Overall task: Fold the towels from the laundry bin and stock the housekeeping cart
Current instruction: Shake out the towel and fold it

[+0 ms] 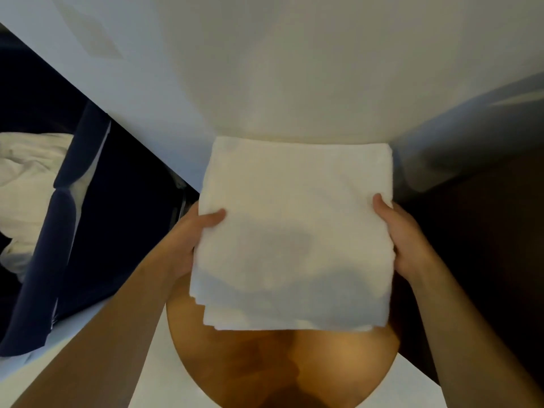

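A white folded towel [294, 237], squared into a thick stack with its layered edges showing at the near left corner, is held level in front of the person, above an orange-brown rounded surface [282, 369]. The left hand [188, 240] grips its left edge and the right hand [403, 237] its right edge, thumbs on top, fingers hidden beneath. A pale wall [294, 69] lies just past the towel's far edge; a dark blue laundry bin [59, 231] holding crumpled white linen [26, 178] stands at left.

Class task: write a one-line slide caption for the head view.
Both hands, left and right, grip a folded white towel by its sides; more white laundry lies in a dark bin.
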